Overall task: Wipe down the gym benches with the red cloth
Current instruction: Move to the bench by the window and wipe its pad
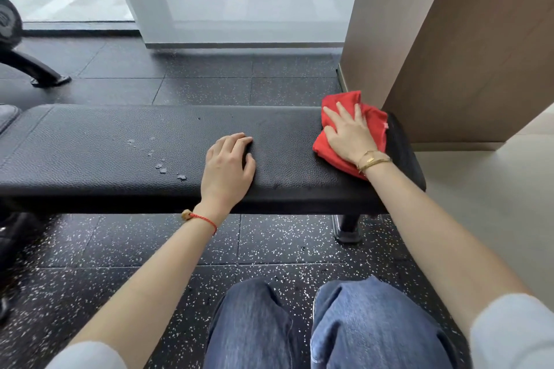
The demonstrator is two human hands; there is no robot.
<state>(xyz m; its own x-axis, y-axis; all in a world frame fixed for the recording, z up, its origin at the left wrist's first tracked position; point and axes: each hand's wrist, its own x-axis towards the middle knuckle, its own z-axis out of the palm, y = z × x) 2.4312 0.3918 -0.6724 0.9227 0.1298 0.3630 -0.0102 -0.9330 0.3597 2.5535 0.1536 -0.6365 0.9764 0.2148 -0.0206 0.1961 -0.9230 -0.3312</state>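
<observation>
Wiping step is underway on the black padded bench [120,141], frame centre: left hand [227,168] rests on the pad mid-frame with fingers loosely curled and gripping nothing, while right hand [349,135] presses flat, fingers spread, on the red cloth [335,156] at the bench's right end. Next move likely a sweep leftward toward the wet droplets [159,159] left of the left hand, keeping palm pressure even. Count: one bench fully in view, a second pad's edge [7,117] at far left, one cloth, two hands, one droplet patch.
</observation>
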